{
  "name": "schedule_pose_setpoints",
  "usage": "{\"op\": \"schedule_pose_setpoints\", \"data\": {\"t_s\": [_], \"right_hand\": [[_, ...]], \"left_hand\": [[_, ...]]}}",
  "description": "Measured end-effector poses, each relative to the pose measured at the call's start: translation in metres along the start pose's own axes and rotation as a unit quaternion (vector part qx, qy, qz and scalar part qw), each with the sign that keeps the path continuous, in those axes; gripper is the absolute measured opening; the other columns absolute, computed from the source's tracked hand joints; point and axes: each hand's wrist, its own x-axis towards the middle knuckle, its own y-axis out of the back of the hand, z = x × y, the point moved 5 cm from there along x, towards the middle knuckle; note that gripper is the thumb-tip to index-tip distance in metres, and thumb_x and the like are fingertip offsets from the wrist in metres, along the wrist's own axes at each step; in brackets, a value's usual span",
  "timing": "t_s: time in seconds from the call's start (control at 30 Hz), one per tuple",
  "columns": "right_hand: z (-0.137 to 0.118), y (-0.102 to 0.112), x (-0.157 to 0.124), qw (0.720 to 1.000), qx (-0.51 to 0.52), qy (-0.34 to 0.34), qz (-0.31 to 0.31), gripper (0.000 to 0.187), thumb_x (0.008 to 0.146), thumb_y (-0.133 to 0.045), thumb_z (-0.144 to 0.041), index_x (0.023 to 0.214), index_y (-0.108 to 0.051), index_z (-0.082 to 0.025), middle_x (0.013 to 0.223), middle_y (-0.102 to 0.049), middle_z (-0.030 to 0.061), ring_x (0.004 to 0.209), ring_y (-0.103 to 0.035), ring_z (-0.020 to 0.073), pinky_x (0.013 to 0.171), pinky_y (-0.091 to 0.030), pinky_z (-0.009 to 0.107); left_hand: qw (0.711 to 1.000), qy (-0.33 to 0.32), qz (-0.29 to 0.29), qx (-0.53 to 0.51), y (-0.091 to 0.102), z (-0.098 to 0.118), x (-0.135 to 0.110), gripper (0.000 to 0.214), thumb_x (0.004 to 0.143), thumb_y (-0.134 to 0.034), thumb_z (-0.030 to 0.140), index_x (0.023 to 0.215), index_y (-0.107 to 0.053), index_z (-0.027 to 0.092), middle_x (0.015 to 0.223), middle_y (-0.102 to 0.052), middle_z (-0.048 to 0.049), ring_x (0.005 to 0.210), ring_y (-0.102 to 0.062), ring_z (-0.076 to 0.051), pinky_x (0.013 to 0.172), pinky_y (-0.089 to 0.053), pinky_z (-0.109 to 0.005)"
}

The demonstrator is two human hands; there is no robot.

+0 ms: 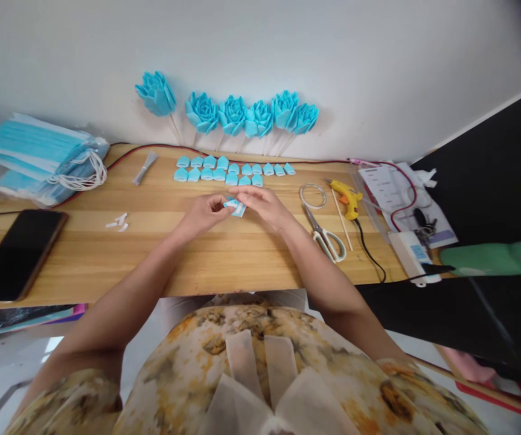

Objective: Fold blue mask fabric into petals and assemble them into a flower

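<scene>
My left hand [206, 214] pinches a small folded blue and white fabric piece [236, 208] between thumb and fingers, just above the table. From the other side my right hand [264, 207] has its fingers closed together at the edge of the same piece; its fingertips partly cover it. Just beyond my hands, two rows of folded blue fabric petals [219, 174] lie on the wood. Behind them, several blue fabric flowers [233, 115] on thin pale stems lean against the wall.
Right of my hands lie scissors [324, 234], a wire coil [313, 196], a thin stick [342, 220], a yellow glue gun [347, 199] and a white power strip [412, 257]. At left are blue face masks [38, 151], a phone [18, 254], white scraps [118, 222] and a strip bundle [145, 168].
</scene>
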Motion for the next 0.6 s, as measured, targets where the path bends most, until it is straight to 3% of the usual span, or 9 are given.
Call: {"op": "schedule_pose_setpoints", "data": {"t_s": [0.1,0.3,0.43,0.6], "right_hand": [[0.0045,-0.0017,0.0005,1.000,-0.019,0.012,-0.006,0.034,0.080,-0.072,-0.039,0.109,-0.074,-0.022,0.087,-0.071,-0.0002,0.080,-0.063,0.0133,0.078,-0.050,0.028],[0.0087,-0.0078,0.0022,0.999,-0.010,0.040,-0.029,0.035,0.080,-0.070,-0.030,0.114,-0.071,-0.024,0.083,-0.068,-0.0026,0.073,-0.059,0.0109,0.073,-0.048,0.025],[0.0103,-0.0058,0.0052,0.999,0.033,0.037,0.006,0.034,0.076,-0.071,-0.031,0.109,-0.070,-0.022,0.091,-0.072,-0.0002,0.082,-0.064,0.0129,0.080,-0.051,0.028],[0.0099,-0.0019,0.0058,0.998,0.055,0.012,0.034,0.027,0.074,-0.073,-0.038,0.095,-0.070,-0.020,0.088,-0.072,0.0004,0.082,-0.065,0.0140,0.082,-0.053,0.029]], "left_hand": [[1.000,-0.005,0.002,-0.016,0.0011,-0.0023,0.0017,0.025,0.076,-0.069,0.040,0.071,-0.061,0.017,0.064,-0.055,0.0024,0.058,-0.045,-0.010,0.057,-0.034,-0.026],[0.992,-0.012,0.056,-0.113,0.0088,-0.0051,0.0053,0.030,0.076,-0.071,0.045,0.072,-0.061,0.018,0.068,-0.059,0.0003,0.064,-0.052,-0.012,0.064,-0.044,-0.026],[0.991,0.005,0.033,-0.133,0.0043,-0.0050,0.0055,0.037,0.071,-0.076,0.051,0.082,-0.065,0.017,0.075,-0.064,-0.0012,0.065,-0.055,-0.012,0.064,-0.047,-0.025],[0.993,0.026,0.015,-0.113,0.0021,-0.0071,0.0060,0.039,0.066,-0.079,0.053,0.073,-0.063,0.018,0.067,-0.064,-0.0011,0.060,-0.053,-0.012,0.061,-0.045,-0.026]]}}
